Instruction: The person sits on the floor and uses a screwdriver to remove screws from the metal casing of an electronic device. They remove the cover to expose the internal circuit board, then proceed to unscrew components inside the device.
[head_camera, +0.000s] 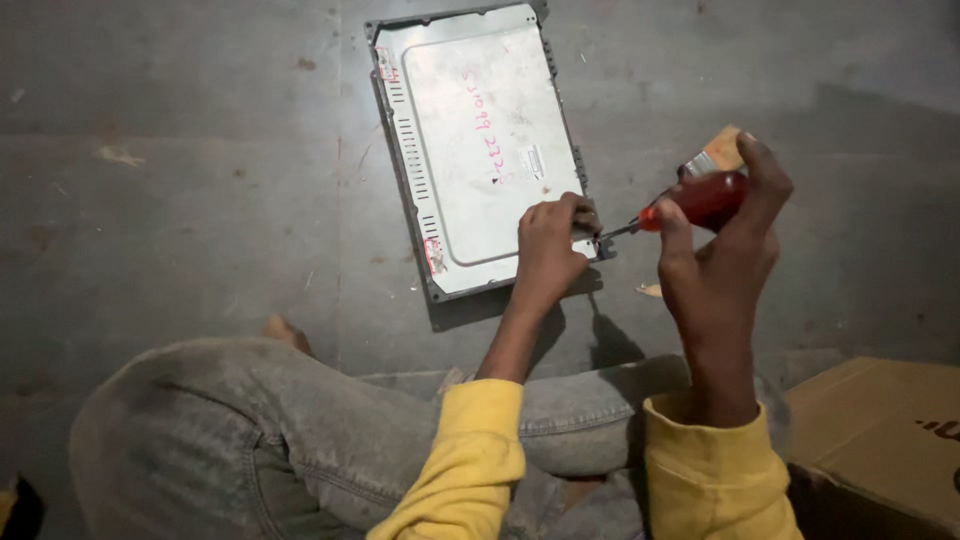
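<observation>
Metal back panel (480, 140) lies flat on the concrete floor (180, 180), not yet lifted off. Left hand (550, 245) presses its near corner, fingers curled. Right hand (725, 235) grips a red-handled screwdriver (690, 205), tip at the corner fastener; judged early-stage.

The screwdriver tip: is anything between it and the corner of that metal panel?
Nothing visible blocks it. The red-handled screwdriver in the right hand points at the metal panel at its near right corner, where the left hand rests beside the tip, its fingers covering the exact contact spot.
</observation>
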